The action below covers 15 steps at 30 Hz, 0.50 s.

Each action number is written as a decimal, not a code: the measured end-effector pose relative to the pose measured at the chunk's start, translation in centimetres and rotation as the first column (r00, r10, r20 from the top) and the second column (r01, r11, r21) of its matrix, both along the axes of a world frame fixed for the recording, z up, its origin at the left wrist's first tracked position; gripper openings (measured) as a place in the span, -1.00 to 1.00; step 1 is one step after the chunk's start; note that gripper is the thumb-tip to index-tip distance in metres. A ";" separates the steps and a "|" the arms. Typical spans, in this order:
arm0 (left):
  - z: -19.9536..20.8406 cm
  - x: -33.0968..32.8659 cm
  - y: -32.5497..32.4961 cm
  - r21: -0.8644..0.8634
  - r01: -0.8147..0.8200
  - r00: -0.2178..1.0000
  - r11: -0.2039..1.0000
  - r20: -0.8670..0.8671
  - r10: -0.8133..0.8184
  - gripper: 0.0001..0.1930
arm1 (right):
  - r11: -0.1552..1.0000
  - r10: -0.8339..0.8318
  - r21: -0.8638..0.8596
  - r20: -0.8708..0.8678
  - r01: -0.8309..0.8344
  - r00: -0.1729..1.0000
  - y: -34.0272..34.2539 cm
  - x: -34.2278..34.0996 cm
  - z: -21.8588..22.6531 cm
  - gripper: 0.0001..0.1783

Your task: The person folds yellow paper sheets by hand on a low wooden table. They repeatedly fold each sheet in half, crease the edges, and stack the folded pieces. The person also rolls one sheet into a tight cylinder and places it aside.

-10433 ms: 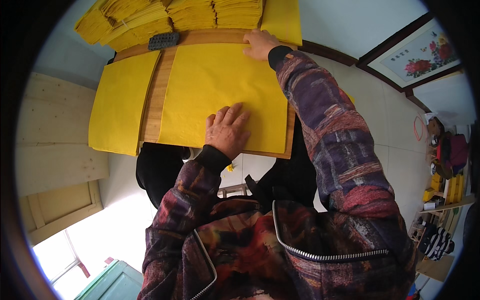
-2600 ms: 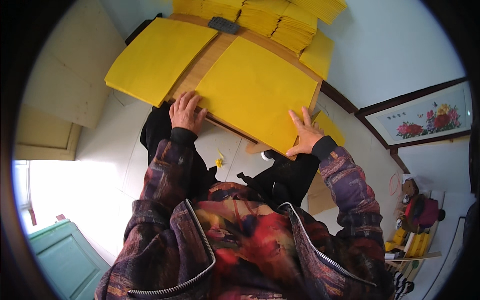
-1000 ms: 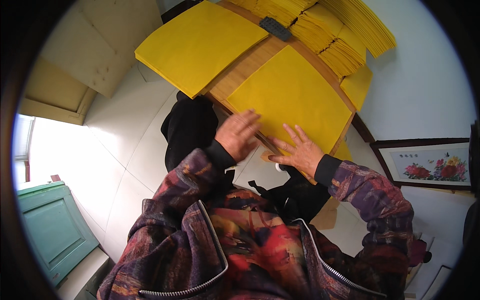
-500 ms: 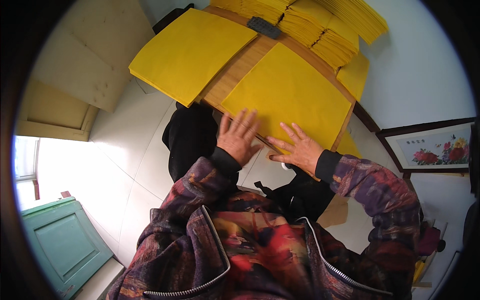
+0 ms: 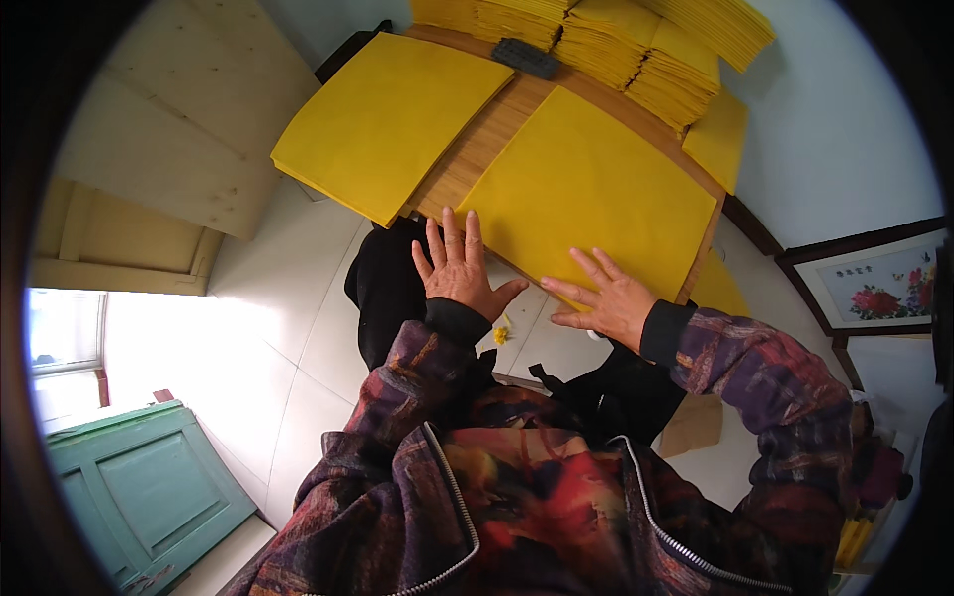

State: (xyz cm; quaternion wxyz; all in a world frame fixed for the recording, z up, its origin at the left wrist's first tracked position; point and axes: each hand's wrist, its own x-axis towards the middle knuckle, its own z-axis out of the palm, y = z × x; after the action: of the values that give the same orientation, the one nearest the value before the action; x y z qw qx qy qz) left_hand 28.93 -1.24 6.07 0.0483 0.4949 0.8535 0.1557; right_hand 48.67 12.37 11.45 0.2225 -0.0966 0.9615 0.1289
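My left hand [image 5: 456,266] hovers with fingers spread at the near edge of a wooden table [image 5: 475,159], its fingertips by the corner of a large yellow paper sheet [image 5: 586,189]. My right hand [image 5: 604,297] is open too, fingers apart, just off the same sheet's near edge. Neither hand holds anything. A second stack of yellow sheets [image 5: 388,119] lies to the left, overhanging the table edge.
Folded yellow paper stacks [image 5: 616,50] line the table's far side, with a dark flat tool [image 5: 527,58] among them. Pale wooden boards [image 5: 169,149] lean at the left, a green cabinet [image 5: 149,492] stands lower left, and a framed flower picture [image 5: 879,288] is at the right.
Both hands have slid back toward me off the yellow sheet to its near edge, and my view has shifted slightly.
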 end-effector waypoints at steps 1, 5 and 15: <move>0.0 0.1 -0.1 -0.010 -0.008 1.000 1.000 0.012 0.008 0.18 | 1.000 -0.004 -0.019 -0.010 0.004 1.000 0.0 0.0 0.0 -0.12; -0.1 0.2 0.0 -0.018 -0.030 1.000 0.999 0.002 0.031 0.17 | 1.000 -0.027 -0.013 0.054 0.028 0.998 0.0 -0.1 0.1 -0.21; -0.4 1.0 0.9 -0.065 -0.075 0.997 0.995 0.002 0.075 0.19 | 0.995 -0.007 0.102 0.090 -0.002 0.996 -0.2 0.0 -0.8 -0.37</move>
State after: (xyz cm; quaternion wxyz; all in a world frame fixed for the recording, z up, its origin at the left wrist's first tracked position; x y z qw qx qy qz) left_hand 29.93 -0.35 5.69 0.0604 0.4605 0.8760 0.1305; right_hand 48.64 12.19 10.66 0.2704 -0.0896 0.9428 0.1730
